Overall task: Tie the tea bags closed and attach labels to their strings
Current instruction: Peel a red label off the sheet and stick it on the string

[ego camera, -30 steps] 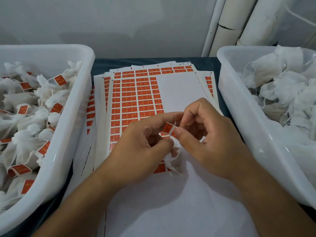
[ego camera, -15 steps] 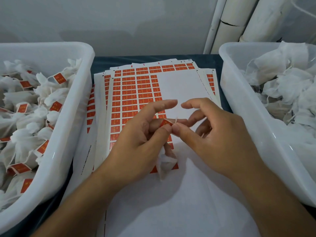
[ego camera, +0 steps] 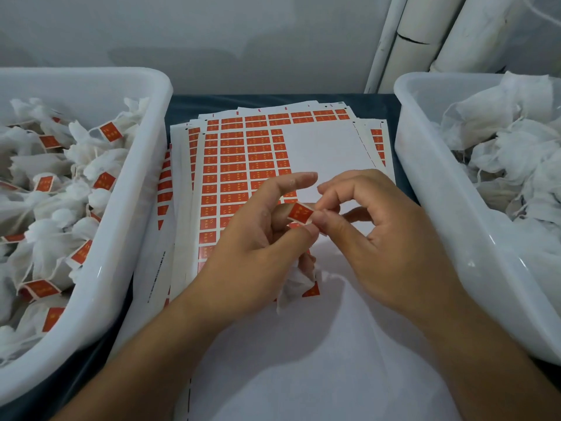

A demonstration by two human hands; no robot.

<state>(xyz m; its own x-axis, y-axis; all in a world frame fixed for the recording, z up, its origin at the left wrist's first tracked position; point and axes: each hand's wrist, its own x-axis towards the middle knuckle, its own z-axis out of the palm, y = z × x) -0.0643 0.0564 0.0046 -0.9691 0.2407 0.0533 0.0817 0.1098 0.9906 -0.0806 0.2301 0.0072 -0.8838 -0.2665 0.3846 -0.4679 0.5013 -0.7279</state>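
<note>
Flanking label sheets [ego camera: 318, 147], bins [ego camera: 145, 189] hold tea bags [ego camera: 45, 238].

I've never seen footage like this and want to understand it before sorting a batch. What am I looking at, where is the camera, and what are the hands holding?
There is no machine here. It is one view from a camera worn on a person's head, looking down at their two bare hands. The left hand and the right hand together pinch a small orange-red paper label. A white mesh tea bag hangs below the left hand. Under the hands lies a stack of white sheets of orange-red labels, many already peeled off. The white plastic tub on the left holds tied tea bags with labels; the white plastic tub on the right holds white bags with no labels showing.
</note>
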